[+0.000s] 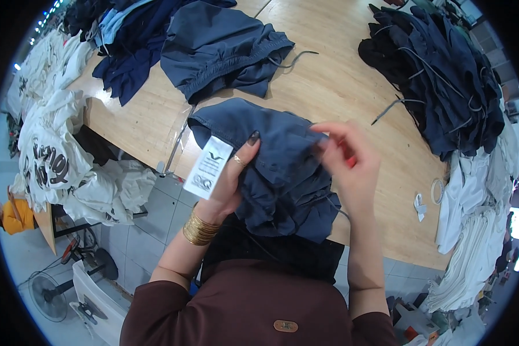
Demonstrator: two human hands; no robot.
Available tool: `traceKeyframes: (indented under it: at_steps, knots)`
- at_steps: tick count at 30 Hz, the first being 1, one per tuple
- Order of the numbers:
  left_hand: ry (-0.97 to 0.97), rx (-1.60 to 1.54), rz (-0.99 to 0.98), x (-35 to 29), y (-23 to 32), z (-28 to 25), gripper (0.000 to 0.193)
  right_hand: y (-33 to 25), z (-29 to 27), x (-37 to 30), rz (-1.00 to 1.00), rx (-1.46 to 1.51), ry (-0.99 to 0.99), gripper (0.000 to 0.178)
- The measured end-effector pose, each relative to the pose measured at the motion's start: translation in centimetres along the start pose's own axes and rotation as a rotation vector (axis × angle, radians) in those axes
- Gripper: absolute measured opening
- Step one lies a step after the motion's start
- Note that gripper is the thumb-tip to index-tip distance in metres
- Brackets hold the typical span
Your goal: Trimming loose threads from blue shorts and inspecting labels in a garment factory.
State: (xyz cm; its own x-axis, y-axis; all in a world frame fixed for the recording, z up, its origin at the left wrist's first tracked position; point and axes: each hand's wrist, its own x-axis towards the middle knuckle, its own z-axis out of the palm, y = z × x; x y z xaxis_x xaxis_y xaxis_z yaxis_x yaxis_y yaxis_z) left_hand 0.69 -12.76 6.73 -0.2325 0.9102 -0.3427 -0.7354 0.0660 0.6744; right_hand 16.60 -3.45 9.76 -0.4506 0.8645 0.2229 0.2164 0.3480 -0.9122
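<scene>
My left hand (229, 187) is closed on a dark blue-grey garment (279, 173), its thumb pressed on the cloth near a white care label (209, 167). The garment looks like drawstring shorts, bunched up at the table's near edge and partly hanging over it. My right hand (357, 167) is at the garment's right side, slightly blurred, with curled fingers. Inside it shows a small red object (348, 155), mostly hidden, whose kind I cannot make out. A thin grey cord hangs from the cloth below that hand.
Similar blue-grey shorts (219, 52) lie farther back on the wooden table (328, 69). A pile of dark garments (444, 81) is at the right, with white clothes (464, 254) below it. A tape roll (437, 191) rests near the right edge. White printed garments (55, 155) hang at the left, above a fan (49, 295).
</scene>
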Motion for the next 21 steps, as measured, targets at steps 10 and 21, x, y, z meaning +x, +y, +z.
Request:
traceKeyframes:
  at_steps: [10, 21]
  knots:
    - [-0.087, 0.087, -0.091, -0.6, -1.7, 2.3, 0.035, -1.3, -1.6, -2.7, -0.235, -0.317, 0.251, 0.024]
    - [-0.131, 0.49, 0.076, -0.9, -3.9, 1.6, 0.024, -1.7, -1.2, -3.2, -0.326, -0.392, 0.174, 0.022]
